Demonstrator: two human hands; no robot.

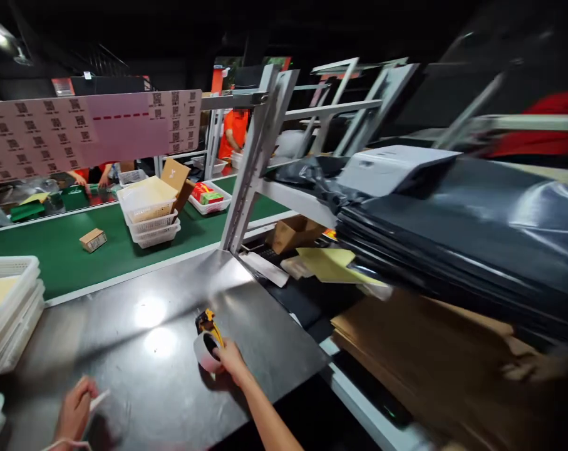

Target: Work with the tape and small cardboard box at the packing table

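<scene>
1. Our right hand (230, 360), lower centre, has its fingers closed on a tape dispenser (207, 341) resting on the steel table (138, 351).
2. Our left hand (74, 410), lower left, pinches a thin white strip (99, 399).

Tape dispenser (207, 341) on table (138, 351), conveyor (100, 250) behind.

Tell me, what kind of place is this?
Probably a packing or shipping workshop. A green conveyor belt carries a small cardboard box and stacked white baskets, and the right hand holds a tape dispenser on a metal table.
</scene>
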